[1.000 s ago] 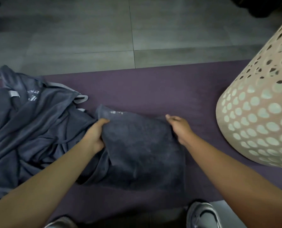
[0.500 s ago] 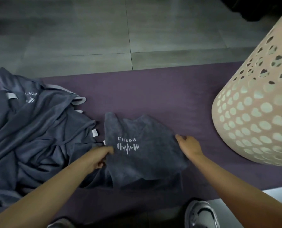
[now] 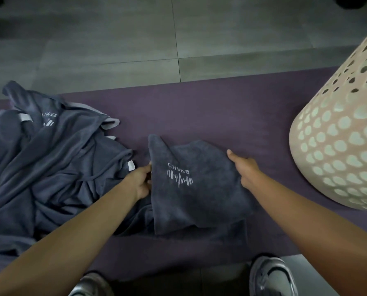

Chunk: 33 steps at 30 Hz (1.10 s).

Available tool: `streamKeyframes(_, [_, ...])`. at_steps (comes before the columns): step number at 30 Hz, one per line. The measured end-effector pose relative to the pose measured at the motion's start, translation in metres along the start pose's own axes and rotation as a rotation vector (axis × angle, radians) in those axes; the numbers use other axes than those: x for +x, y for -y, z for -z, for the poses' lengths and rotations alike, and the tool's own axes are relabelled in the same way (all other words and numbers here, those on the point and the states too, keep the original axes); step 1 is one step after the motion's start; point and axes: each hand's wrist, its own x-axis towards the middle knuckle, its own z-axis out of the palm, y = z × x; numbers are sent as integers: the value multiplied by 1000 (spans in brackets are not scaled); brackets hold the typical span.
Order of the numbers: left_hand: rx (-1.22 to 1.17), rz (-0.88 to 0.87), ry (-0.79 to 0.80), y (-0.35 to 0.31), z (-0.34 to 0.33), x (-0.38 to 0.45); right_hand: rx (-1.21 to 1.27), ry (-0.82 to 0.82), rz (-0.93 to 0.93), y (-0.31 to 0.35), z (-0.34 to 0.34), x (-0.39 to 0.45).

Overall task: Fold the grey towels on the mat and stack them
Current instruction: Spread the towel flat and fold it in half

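A grey towel (image 3: 199,195) with a white barbell logo lies partly folded on the purple mat (image 3: 210,112), one corner sticking up at its far left. My left hand (image 3: 138,181) pinches the towel's left edge beside the logo. At the right edge my right hand (image 3: 243,167) grips the folded layer, its fingers hidden under the cloth. To the left, a crumpled heap of grey towels (image 3: 41,167) spreads over the mat, touching the folded towel's lower left.
A beige perforated laundry basket (image 3: 340,142) stands on the mat at the right. Grey floor tiles (image 3: 114,39) lie beyond the mat. My two shoes (image 3: 270,276) show at the bottom, at the mat's near edge.
The towel's far edge was brought toward me, folding it over so the logo faces up. Both hands moved nearer with it and then shifted slightly along its edges.
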Motion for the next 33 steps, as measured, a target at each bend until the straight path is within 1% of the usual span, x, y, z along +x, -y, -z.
streamKeyframes(3, [-59,-30,19,-11,5,2,7,-37,52,5,8,1])
streamKeyframes(5, [-53,-76,-14,-24,11,2,-2,-72,123,12,14,4])
streamKeyframes(6, [-14,-118,-44,-33,13,0,-3,-87,166,16,17,7])
streamKeyframes(11, [307,-420,-274,-87,7,-15,-43,-197,405,55,26,18])
streamKeyframes(14, [464,-682,-416,-139,-14,-17,-10,-234,499,97,25,32])
streamKeyframes(16, [521,-789,-464,-171,-31,-10,-8,-217,538,125,19,44])
streamKeyframes(18, [436,-761,-394,-189,-45,2,-40,-119,538,143,11,47])
streamKeyframes(19, [447,-731,-380,-190,-50,8,-51,-47,525,145,7,46])
streamKeyframes(21, [676,-746,-471,-178,-50,16,-114,58,511,137,3,46])
streamKeyframes(23, [867,-774,-526,-148,-42,22,-278,64,508,115,5,45])
streamKeyframes(25, [956,-723,-489,-112,-28,28,-449,47,491,87,10,46])
streamKeyframes(27, [1049,-666,-452,-80,-13,27,-574,69,454,57,16,44])
streamKeyframes(29, [1193,-619,-472,-51,5,18,-661,104,418,28,20,37])
streamKeyframes(31, [1341,-631,-498,-29,25,6,-727,125,386,-2,24,25])
streamKeyframes(33, [1414,-682,-501,-10,47,-6,-827,97,386,-32,29,10])
